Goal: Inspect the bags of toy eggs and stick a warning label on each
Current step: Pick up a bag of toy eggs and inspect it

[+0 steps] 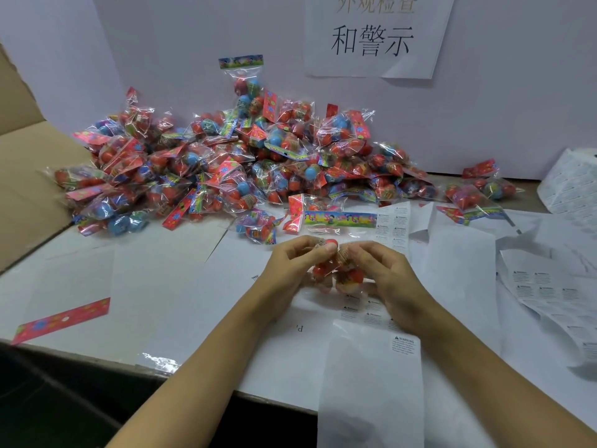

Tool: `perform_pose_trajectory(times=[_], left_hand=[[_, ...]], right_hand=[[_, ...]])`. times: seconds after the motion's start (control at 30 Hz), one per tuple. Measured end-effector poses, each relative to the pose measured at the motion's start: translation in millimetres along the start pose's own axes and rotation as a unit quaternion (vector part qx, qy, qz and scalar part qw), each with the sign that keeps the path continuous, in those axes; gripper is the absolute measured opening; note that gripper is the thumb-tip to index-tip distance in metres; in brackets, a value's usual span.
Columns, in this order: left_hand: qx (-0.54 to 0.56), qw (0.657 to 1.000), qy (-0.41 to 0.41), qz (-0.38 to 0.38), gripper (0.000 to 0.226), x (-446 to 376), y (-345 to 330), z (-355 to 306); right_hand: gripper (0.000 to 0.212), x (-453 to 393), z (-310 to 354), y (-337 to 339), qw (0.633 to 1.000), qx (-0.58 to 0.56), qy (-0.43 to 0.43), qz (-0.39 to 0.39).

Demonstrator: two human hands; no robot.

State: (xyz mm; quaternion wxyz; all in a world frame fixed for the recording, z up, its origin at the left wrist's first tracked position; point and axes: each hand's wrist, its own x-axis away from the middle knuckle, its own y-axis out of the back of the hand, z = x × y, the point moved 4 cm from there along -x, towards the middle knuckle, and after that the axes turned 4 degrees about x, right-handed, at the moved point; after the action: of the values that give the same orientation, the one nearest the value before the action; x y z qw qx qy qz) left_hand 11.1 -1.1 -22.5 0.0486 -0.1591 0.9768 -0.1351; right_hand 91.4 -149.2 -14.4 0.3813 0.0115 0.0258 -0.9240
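Both my hands hold one clear bag of red toy eggs (332,273) just above the table's middle. My left hand (292,270) grips its left side with curled fingers, and my right hand (384,276) grips its right side. The bag's colourful header card (339,218) points away from me. Behind it a large pile of bagged eggs (226,163) stretches across the back of the table. A strip of backing paper with one warning label (403,345) lies near my right forearm. More label sheets (546,286) lie at the right.
A cardboard box flap (29,176) stands at the left. A loose red header card (61,320) lies near the front left edge. A white wall with a paper sign (374,37) closes the back. A roll of labels (571,182) sits at the far right.
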Motion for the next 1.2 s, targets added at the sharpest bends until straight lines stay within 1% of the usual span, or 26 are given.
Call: perform_pose_trajectory(times=[0.13, 0.23, 0.33, 0.5, 0.57, 0.63, 0.67, 0.77, 0.83, 0.87, 0.93, 0.97, 1.03, 1.1, 1.2], left_hand=[[-0.018, 1.000, 0.008, 0.003, 0.009, 2, -1, 0], [-0.014, 1.000, 0.008, 0.001, 0.007, 2, -2, -1], [-0.039, 0.999, -0.004, 0.000, 0.013, 2, -3, 0], [-0.059, 0.997, 0.024, 0.052, 0.037, 4, -6, 4], [-0.069, 0.995, 0.036, 0.066, 0.033, 5, -6, 4], [-0.067, 0.995, 0.038, 0.067, 0.022, 5, -6, 4], [-0.058, 0.996, 0.034, 0.064, 0.020, 5, -7, 3], [-0.027, 0.999, 0.007, 0.043, 0.023, 5, -7, -1], [-0.012, 1.000, -0.007, 0.016, 0.029, 5, -6, -4], [-0.008, 1.000, -0.013, 0.006, 0.032, 5, -6, -6], [-0.007, 1.000, -0.022, -0.003, 0.034, 4, -4, -7], [-0.006, 1.000, -0.022, -0.004, 0.034, 5, -4, -7], [0.000, 1.000, -0.014, 0.000, 0.033, 5, -4, -7], [0.010, 1.000, -0.004, 0.011, 0.029, 6, -5, -6], [0.024, 0.999, 0.000, 0.033, 0.019, 6, -6, -9]], right_hand=[[0.029, 2, 4, 0, 0.999, 0.037, 0.015, -0.014], [0.026, 3, 5, -1, 1.000, 0.018, 0.010, -0.018], [0.029, 3, 5, -1, 0.999, -0.001, -0.005, -0.040], [0.031, 0, 6, 8, 0.994, -0.040, 0.003, -0.102], [0.033, -1, 7, 12, 0.991, -0.067, -0.004, -0.112], [0.039, -3, 6, 13, 0.992, -0.073, -0.017, -0.104], [0.045, -3, 5, 12, 0.993, -0.062, -0.017, -0.097], [0.063, -1, 7, 8, 0.999, -0.015, 0.002, -0.051], [0.069, 2, 7, 3, 0.999, 0.037, 0.007, -0.014], [0.066, 4, 7, 2, 0.997, 0.070, 0.007, -0.006], [0.051, 5, 6, 0, 0.992, 0.124, 0.002, -0.013], [0.044, 4, 5, 0, 0.991, 0.136, 0.001, -0.017], [0.038, 4, 5, 1, 0.990, 0.137, 0.001, -0.023], [0.042, 2, 5, 5, 0.991, 0.131, 0.007, -0.030], [0.057, 1, 8, 9, 0.993, 0.115, 0.033, -0.024]])
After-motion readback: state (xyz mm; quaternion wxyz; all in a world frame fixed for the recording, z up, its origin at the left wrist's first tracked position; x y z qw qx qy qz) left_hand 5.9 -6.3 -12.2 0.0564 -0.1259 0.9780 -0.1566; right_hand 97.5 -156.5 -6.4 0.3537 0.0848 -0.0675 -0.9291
